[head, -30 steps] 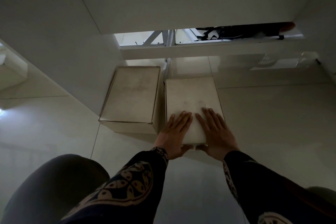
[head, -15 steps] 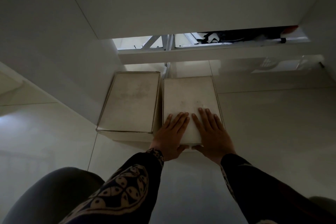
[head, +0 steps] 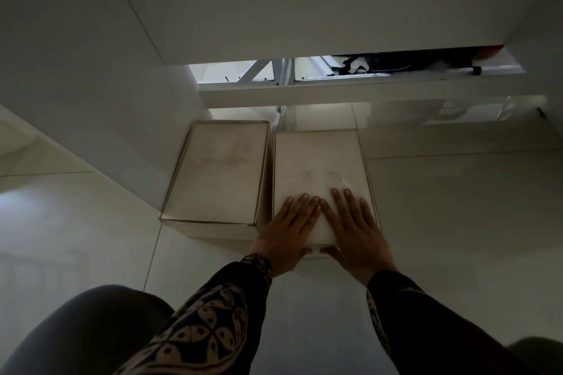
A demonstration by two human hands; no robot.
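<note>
- White cardboard box (head: 316, 167): stands on the tiled floor (head: 457, 207), just beside a second pale box (head: 216, 170) on its left.
- Left hand (head: 289, 231): lies flat on the near end of the lid, fingers straight, thumb at the near edge.
- Right hand (head: 353, 228): close alongside, likewise flat, gripping nothing.
</note>
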